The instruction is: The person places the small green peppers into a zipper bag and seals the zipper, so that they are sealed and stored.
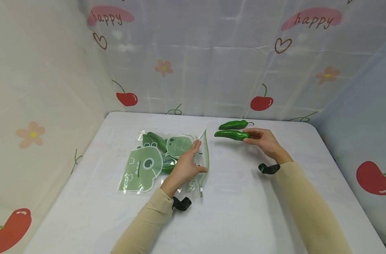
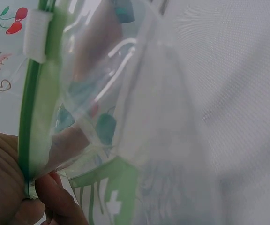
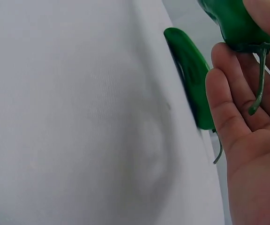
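Note:
A clear zip bag (image 1: 145,169) with green cartoon prints lies on the table, several green peppers (image 1: 158,141) inside. My left hand (image 1: 184,169) is at its mouth, thumb and fingers spread apart; in the left wrist view, fingers (image 2: 60,199) of this hand grip the bag beside the green zip edge (image 2: 28,117), and others show blurred through the plastic. My right hand (image 1: 264,143) pinches a green pepper (image 1: 230,134) near its stem end, right of the bag. In the right wrist view that pepper (image 3: 238,26) hangs between thumb and fingers, stem downward.
Another green pepper (image 1: 233,125) lies on the white table (image 1: 237,211) just behind the held one, near the back edge. A printed curtain (image 1: 212,81) stands behind the table and at both sides. A white slider (image 1: 201,191) sits at the zip's near end.

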Demonstrator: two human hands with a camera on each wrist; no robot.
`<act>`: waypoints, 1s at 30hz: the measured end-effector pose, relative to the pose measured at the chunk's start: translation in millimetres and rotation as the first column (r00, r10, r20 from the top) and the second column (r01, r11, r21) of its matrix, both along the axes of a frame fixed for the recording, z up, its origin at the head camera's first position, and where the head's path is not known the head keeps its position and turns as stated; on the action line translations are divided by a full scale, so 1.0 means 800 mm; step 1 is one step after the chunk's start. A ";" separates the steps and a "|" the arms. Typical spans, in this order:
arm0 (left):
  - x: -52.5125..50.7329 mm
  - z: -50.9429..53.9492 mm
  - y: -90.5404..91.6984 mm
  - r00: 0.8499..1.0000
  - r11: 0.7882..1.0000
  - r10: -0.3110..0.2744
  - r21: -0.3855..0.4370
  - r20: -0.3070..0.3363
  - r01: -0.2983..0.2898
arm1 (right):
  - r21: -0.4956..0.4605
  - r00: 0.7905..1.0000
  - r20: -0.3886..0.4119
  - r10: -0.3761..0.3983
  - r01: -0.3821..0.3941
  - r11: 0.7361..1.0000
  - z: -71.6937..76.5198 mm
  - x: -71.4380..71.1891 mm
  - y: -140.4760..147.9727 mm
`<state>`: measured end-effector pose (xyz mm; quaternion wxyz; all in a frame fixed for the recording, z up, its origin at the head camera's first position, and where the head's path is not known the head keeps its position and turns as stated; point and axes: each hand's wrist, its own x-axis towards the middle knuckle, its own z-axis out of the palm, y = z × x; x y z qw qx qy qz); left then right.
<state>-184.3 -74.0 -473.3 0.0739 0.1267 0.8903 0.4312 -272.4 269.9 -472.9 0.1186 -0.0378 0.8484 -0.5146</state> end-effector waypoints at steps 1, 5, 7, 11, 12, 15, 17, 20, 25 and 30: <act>0.000 0.000 0.000 1.000 1.000 0.000 0.000 0.000 0.000 | -0.004 1.000 -0.007 0.009 -0.009 1.000 0.002 0.001 -0.001; 0.000 0.000 0.000 1.000 1.000 -0.002 0.000 0.002 0.002 | -0.037 0.999 -0.030 0.041 -0.042 0.998 0.006 0.008 -0.006; 0.000 -0.001 0.000 1.000 1.000 -0.003 -0.001 0.004 0.003 | -0.053 0.998 -0.034 0.050 -0.052 0.997 0.009 0.011 -0.008; 0.000 -0.001 -0.001 1.000 1.000 -0.003 -0.009 -0.001 0.003 | -0.056 0.998 -0.033 0.061 -0.063 0.996 0.014 0.019 -0.013; 0.000 -0.001 -0.001 1.000 1.000 -0.003 -0.011 -0.003 0.003 | -0.055 0.997 -0.034 0.064 -0.066 0.996 0.015 0.021 -0.014; 0.000 -0.001 -0.001 1.000 1.000 -0.004 -0.011 -0.007 0.004 | -0.055 0.997 -0.042 0.070 -0.073 0.996 0.019 0.027 -0.018; 0.001 -0.001 -0.001 1.000 1.000 -0.005 -0.010 -0.007 0.005 | -0.058 0.996 -0.048 0.077 -0.080 0.995 0.021 0.030 -0.021; 0.001 -0.001 -0.001 1.000 1.000 -0.005 -0.008 -0.005 0.005 | -0.065 0.995 -0.054 0.087 -0.091 0.994 0.022 0.034 -0.024; 0.000 -0.003 -0.001 1.000 1.000 -0.004 -0.011 -0.005 0.004 | -0.080 0.993 -0.050 0.104 -0.108 0.991 0.021 0.039 -0.030; 0.000 -0.003 -0.002 1.000 1.000 -0.004 -0.009 -0.004 0.004 | -0.102 0.992 -0.044 0.119 -0.123 0.987 0.019 0.044 -0.037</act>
